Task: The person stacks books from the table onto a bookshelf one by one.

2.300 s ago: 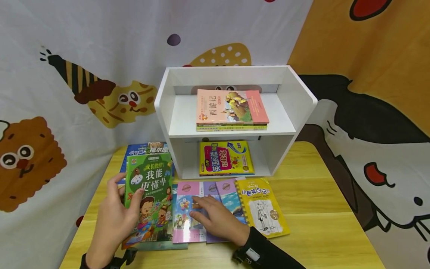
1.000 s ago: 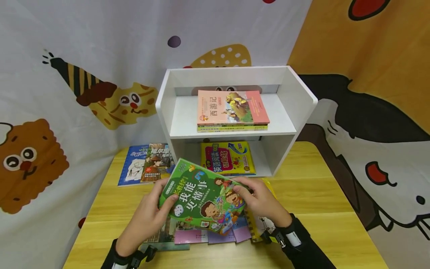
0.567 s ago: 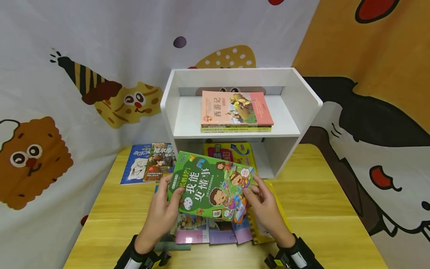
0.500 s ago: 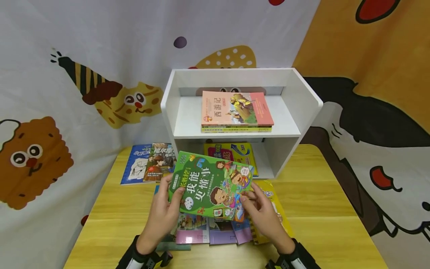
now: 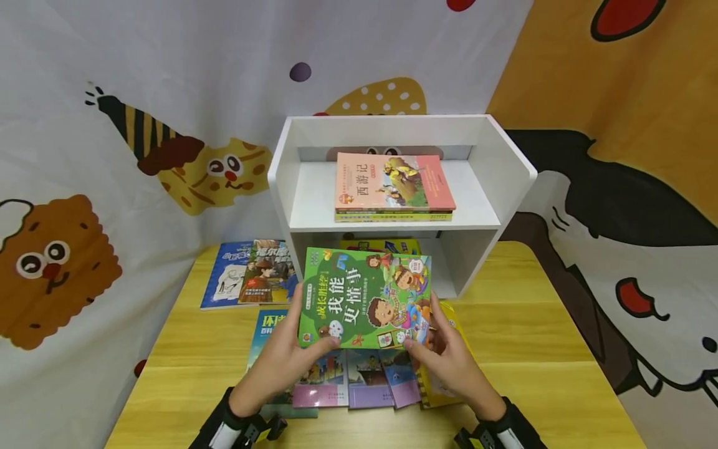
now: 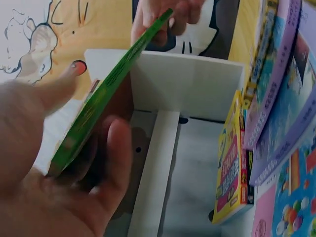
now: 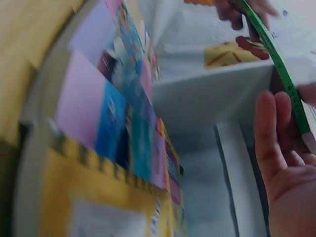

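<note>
A green picture book [image 5: 367, 299] is held up sideways in front of the shelf's lower compartment, its cover facing me. My left hand [image 5: 286, 349] grips its left end, thumb on the cover and fingers behind. At the opposite end my right hand [image 5: 449, 358] pinches the lower right corner the same way. Both wrist views show the book edge-on as a thin green spine [image 6: 106, 94], with fingers curled behind it. Under it on the table lie purple-edged books [image 5: 370, 390], a teal book [image 5: 266, 324] and a yellow book [image 5: 440, 390], partly covered.
The white two-tier shelf [image 5: 488, 249] stands at the back of the table. A stack of books topped by a pink one [image 5: 395, 184] lies on its upper tier; a yellow book [image 5: 404, 245] lies below. A blue book [image 5: 224, 274] and a detective-style book [image 5: 266, 274] lie left of the shelf.
Over the last two seconds the green book has gone from upright in my left hand at the left to sideways in both hands, and it is now raised and levelled. My right hand left the purple-edged books.
</note>
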